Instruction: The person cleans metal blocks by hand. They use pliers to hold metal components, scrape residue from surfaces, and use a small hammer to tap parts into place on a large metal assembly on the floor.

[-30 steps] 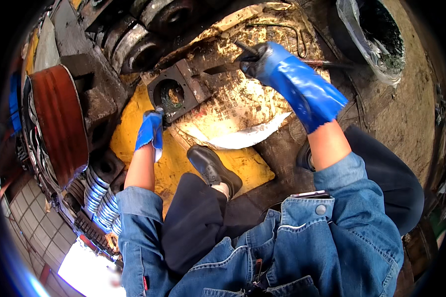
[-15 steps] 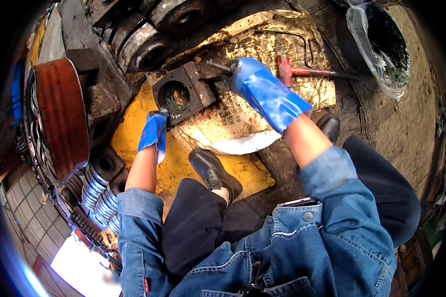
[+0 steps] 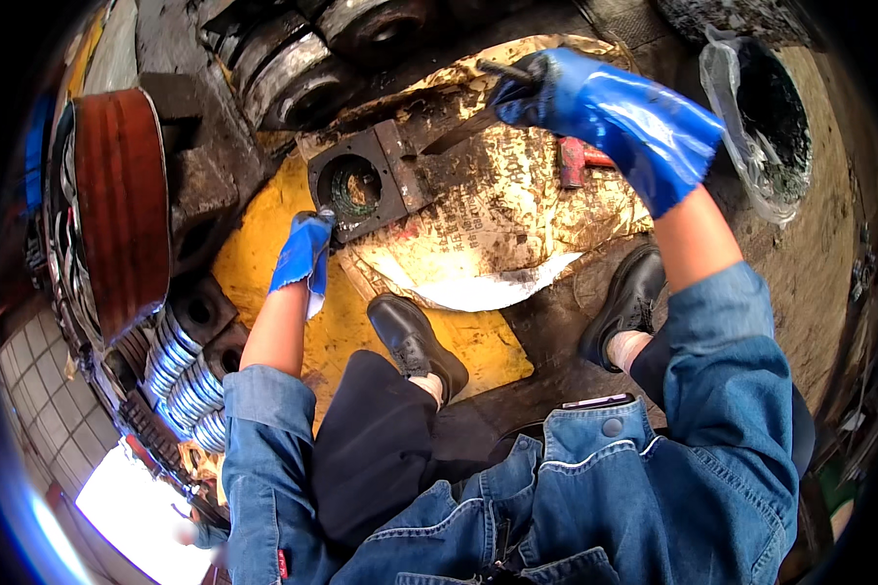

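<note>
A dark square metal block (image 3: 390,168) with a round bore lies on oily cardboard (image 3: 478,210). Gloved in blue, my left hand (image 3: 307,242) grips its near left corner. My right hand (image 3: 551,93), also in a blue glove, is raised above the cardboard, right of the block and apart from it. Its fingers are closed around a dark metal rod (image 3: 499,68), whose end sticks out to the left; the rest is hidden by the glove. Between block and glove runs a dark narrow streak, and I cannot tell whether it is a shadow. A red hammer (image 3: 572,162) lies partly under my right forearm's glove.
Heavy round metal parts (image 3: 298,83) stand at the back left. A yellow plate (image 3: 361,336) lies under the cardboard. Left are a reddish-brown drum-shaped part (image 3: 119,210) and coil springs (image 3: 190,390). A plastic-lined container (image 3: 790,127) stands at right. My shoes (image 3: 415,341) flank the cardboard's near edge.
My right hand has lifted away from the block, up and to the right, carrying the rod. It now covers the hammer's handle. My left hand stays on the block's corner.
</note>
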{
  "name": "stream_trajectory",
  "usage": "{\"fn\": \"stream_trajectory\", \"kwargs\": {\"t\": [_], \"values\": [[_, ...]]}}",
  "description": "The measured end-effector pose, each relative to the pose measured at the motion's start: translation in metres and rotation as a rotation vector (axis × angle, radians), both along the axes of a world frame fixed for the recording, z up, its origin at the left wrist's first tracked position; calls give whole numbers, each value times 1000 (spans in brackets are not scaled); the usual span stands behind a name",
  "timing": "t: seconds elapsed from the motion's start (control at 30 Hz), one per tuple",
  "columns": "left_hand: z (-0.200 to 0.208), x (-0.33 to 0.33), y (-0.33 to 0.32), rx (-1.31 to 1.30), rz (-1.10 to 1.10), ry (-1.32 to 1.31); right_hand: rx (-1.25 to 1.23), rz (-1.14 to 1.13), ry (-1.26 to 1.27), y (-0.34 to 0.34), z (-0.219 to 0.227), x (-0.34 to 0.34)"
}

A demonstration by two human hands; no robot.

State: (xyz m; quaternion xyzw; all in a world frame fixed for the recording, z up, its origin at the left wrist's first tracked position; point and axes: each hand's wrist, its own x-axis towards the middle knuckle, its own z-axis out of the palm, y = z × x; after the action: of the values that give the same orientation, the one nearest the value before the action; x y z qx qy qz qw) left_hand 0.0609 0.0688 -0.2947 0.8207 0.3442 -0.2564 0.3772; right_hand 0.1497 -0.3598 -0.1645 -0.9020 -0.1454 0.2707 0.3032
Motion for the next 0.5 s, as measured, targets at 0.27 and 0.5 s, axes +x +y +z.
{"fn": "stream_trajectory", "kwargs": {"t": [0.27,0.5], "values": [[-16,4,13,28,-66,-21,-26,-15,51,18,6,5],[-20,10,13,110,-81,20,-158,50,162,48,-20,5]]}}
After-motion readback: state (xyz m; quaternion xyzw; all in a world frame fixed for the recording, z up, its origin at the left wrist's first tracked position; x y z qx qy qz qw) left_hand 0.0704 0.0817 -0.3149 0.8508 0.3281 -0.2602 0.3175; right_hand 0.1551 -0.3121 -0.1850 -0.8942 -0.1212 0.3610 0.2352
